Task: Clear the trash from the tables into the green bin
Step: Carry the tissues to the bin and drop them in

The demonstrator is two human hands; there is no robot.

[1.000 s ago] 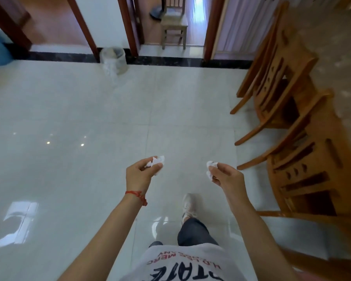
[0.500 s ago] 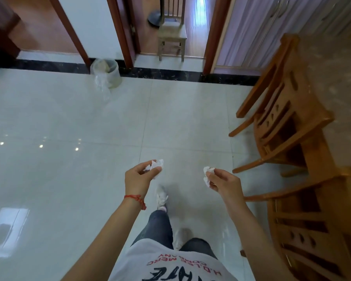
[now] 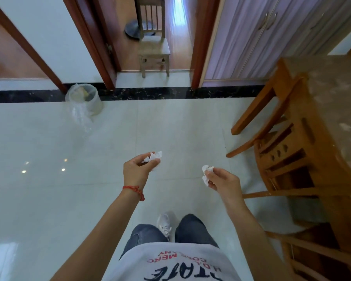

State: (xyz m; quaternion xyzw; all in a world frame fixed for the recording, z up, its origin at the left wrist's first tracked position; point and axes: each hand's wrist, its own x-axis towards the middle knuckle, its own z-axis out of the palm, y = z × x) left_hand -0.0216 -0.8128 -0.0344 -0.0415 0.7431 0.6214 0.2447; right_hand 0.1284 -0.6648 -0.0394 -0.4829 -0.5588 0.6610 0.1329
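Far ahead of the left hand and off to its left, a pale waste bin (image 3: 84,99) lined with a clear plastic bag stands on the tiled floor (image 3: 49,159), against the black marble strip at the foot of the wall; its colour reads as whitish under the bag, and loose plastic trails down its near side. Something tan lies inside it, too small to identify.

The left hand (image 3: 137,171) is raised over the tiles with a red string bracelet (image 3: 135,190) on its wrist. Its fingers are curled, pinching a crumpled white tissue (image 3: 153,157) between thumb and fingertips, with the paper sticking out past the top of the hand.

Straight beyond that hand, through a doorway, a small wooden chair (image 3: 154,44) stands on a wooden floor.

Below and between both hands, a white sneaker (image 3: 164,224) and dark jeans show above a grey printed shirt.

The right hand (image 3: 223,182) is held slightly lower than the left and well apart from it. It is closed on a second crumpled tissue (image 3: 206,175), which bulges out on the side of the fist facing the left hand.

Just to the right of that hand, wooden dining chairs (image 3: 288,151) are tucked under a marble-topped table (image 3: 336,102).
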